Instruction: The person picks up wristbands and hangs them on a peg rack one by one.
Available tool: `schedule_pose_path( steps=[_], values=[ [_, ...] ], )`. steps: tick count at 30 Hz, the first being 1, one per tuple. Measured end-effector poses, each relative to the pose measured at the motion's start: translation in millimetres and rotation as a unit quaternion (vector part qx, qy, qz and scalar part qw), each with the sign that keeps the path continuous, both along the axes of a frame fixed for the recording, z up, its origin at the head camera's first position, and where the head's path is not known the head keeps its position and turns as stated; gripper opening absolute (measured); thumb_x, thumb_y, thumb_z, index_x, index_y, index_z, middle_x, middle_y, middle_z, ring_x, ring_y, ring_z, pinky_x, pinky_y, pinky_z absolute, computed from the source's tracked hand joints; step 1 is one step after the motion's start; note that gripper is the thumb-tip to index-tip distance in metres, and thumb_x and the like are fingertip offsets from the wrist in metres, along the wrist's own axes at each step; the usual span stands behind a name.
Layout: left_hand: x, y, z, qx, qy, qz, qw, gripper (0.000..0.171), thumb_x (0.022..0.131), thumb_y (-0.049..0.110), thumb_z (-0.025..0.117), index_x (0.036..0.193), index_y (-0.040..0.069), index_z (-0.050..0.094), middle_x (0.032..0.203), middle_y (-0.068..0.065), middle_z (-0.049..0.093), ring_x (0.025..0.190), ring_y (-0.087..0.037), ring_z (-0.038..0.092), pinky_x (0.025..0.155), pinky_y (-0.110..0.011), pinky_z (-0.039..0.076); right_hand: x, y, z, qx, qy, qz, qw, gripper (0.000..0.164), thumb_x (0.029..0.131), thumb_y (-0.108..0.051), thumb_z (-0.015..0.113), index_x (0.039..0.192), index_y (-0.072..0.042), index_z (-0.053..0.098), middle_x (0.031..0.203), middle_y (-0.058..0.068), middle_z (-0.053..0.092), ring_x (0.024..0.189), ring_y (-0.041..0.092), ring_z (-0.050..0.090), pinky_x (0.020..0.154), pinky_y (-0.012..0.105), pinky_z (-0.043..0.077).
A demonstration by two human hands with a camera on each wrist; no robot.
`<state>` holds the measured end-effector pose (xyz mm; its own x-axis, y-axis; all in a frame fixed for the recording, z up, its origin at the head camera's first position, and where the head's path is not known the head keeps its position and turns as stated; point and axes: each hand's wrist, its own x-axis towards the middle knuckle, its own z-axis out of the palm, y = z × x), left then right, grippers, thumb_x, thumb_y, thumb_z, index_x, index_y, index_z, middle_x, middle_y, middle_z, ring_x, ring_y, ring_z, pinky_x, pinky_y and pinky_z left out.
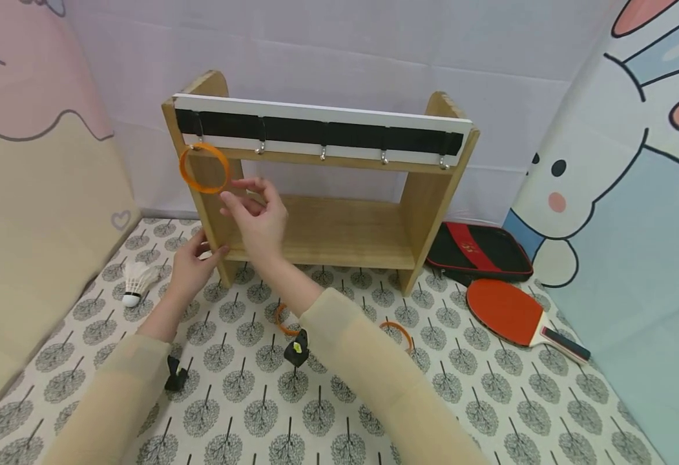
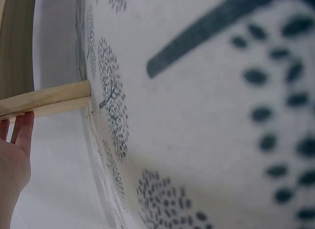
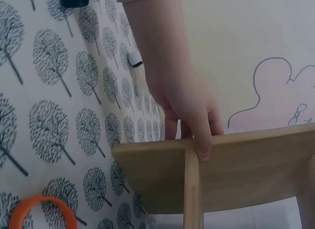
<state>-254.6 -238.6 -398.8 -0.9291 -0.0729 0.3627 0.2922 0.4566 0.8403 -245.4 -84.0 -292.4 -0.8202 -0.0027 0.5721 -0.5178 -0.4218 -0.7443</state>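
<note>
A wooden shelf stands upright, with a white-and-black strip of metal hooks across its top front. At the leftmost hook an orange ring hangs, tilted a little to the right. My right hand pinches the ring's lower right edge between thumb and fingertips. Low on the shelf's left side panel, my left hand grips the wood, thumb at the front edge and fingers on the outer side. The right wrist view shows this left hand holding the panel; the left wrist view shows its fingers against the wood.
Two more orange rings lie on the tree-patterned cloth, one partly behind my right forearm. A shuttlecock lies at the left. At the right are a red table tennis paddle and a black-and-red case.
</note>
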Motion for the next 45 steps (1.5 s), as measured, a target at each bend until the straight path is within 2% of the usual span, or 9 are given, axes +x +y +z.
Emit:
schedule_pose_path(
  steps=[4, 8, 10, 17, 21, 26, 35, 41, 45],
  values=[
    [-11.6, -8.5, -15.0, -0.005, 0.001, 0.005, 1.0000, 0.056, 0.092, 0.018, 0.062, 0.142, 0.005, 0.041, 0.133, -0.022, 0.050, 0.118, -0.040, 0.052, 0.090, -0.051, 0.050, 1.9, 9.3, -4.0, 0.014, 0.013, 0.011, 1.000, 0.027, 0.085, 0.006, 0.064, 0.109, 0.008, 0.052, 0.109, 0.024, 0.059, 0.085, 0.029, 0.068, 0.072, 0.038, 0.059],
    [-20.5, -16.0, -25.6, -0.015, -0.009, 0.017, 0.9997, 0.058, 0.091, 0.029, 0.063, 0.142, 0.011, 0.042, 0.134, -0.017, 0.050, 0.120, -0.037, 0.052, 0.092, -0.048, 0.050, 6.5, 24.6, -2.6, 0.050, 0.056, 0.036, 0.997, 0.028, 0.085, 0.012, 0.060, 0.111, 0.012, 0.050, 0.113, 0.032, 0.055, 0.090, 0.044, 0.064, 0.072, 0.040, 0.059],
    [-22.3, -17.8, -26.6, -0.013, -0.012, 0.017, 0.9997, 0.058, 0.091, 0.031, 0.063, 0.142, 0.012, 0.042, 0.134, -0.017, 0.050, 0.121, -0.037, 0.051, 0.092, -0.048, 0.050, 10.2, 34.5, -0.1, 0.079, 0.063, 0.052, 0.993, 0.030, 0.084, 0.013, 0.060, 0.112, 0.012, 0.049, 0.115, 0.031, 0.055, 0.091, 0.046, 0.063, 0.073, 0.040, 0.059],
    [-21.5, -21.8, -25.9, -0.012, -0.016, 0.022, 0.9995, 0.060, 0.090, 0.030, 0.064, 0.142, 0.011, 0.041, 0.136, -0.015, 0.050, 0.120, -0.033, 0.052, 0.092, -0.040, 0.051, 22.2, 70.4, 4.5, 0.195, 0.030, 0.099, 0.975, 0.036, 0.083, 0.007, 0.065, 0.117, 0.003, 0.054, 0.110, 0.021, 0.063, 0.092, 0.021, 0.068, 0.079, 0.039, 0.058],
    [-18.6, -23.1, -25.9, -0.016, -0.012, 0.022, 0.9996, 0.060, 0.091, 0.025, 0.063, 0.143, 0.009, 0.039, 0.136, -0.017, 0.049, 0.118, -0.035, 0.053, 0.088, -0.036, 0.053, 27.8, 89.1, -1.0, 0.255, 0.030, 0.095, 0.962, 0.036, 0.084, 0.002, 0.067, 0.118, -0.001, 0.055, 0.110, 0.016, 0.064, 0.094, 0.023, 0.068, 0.074, 0.033, 0.058],
    [-15.7, -22.3, -24.2, -0.017, 0.001, 0.017, 0.9997, 0.057, 0.091, 0.021, 0.063, 0.142, 0.008, 0.041, 0.133, -0.018, 0.051, 0.117, -0.036, 0.054, 0.087, -0.035, 0.053, 28.4, 114.4, -19.4, 0.349, 0.052, 0.084, 0.932, 0.041, 0.082, -0.006, 0.071, 0.121, -0.007, 0.057, 0.113, 0.010, 0.065, 0.097, 0.021, 0.066, 0.068, 0.026, 0.057],
    [-13.9, -19.4, -20.0, -0.022, -0.007, 0.020, 0.9995, 0.055, 0.092, 0.027, 0.062, 0.140, 0.005, 0.044, 0.128, -0.021, 0.055, 0.116, -0.035, 0.055, 0.081, -0.021, 0.054, 33.0, 171.5, -36.3, 0.470, 0.204, 0.066, 0.857, 0.050, 0.078, -0.008, 0.076, 0.125, -0.006, 0.056, 0.125, 0.005, 0.059, 0.103, 0.014, 0.061, 0.078, 0.026, 0.057],
    [-10.8, -15.3, -15.2, -0.005, -0.011, 0.013, 0.9998, 0.055, 0.092, 0.022, 0.062, 0.140, 0.005, 0.043, 0.131, -0.022, 0.053, 0.117, -0.037, 0.054, 0.082, -0.025, 0.054, 35.4, 210.6, -38.7, 0.534, 0.198, 0.028, 0.822, 0.052, 0.078, -0.013, 0.077, 0.127, -0.013, 0.057, 0.126, 0.001, 0.059, 0.103, 0.012, 0.060, 0.080, 0.024, 0.056],
    [-13.5, -11.8, -19.2, 0.003, -0.013, 0.011, 0.9998, 0.055, 0.092, 0.023, 0.062, 0.141, 0.007, 0.043, 0.132, -0.020, 0.053, 0.118, -0.034, 0.054, 0.087, -0.031, 0.053, 32.0, 236.5, -44.8, 0.578, 0.202, 0.002, 0.790, 0.049, 0.078, -0.016, 0.077, 0.124, -0.013, 0.059, 0.123, 0.001, 0.061, 0.099, 0.012, 0.061, 0.080, 0.026, 0.055]
  ],
)
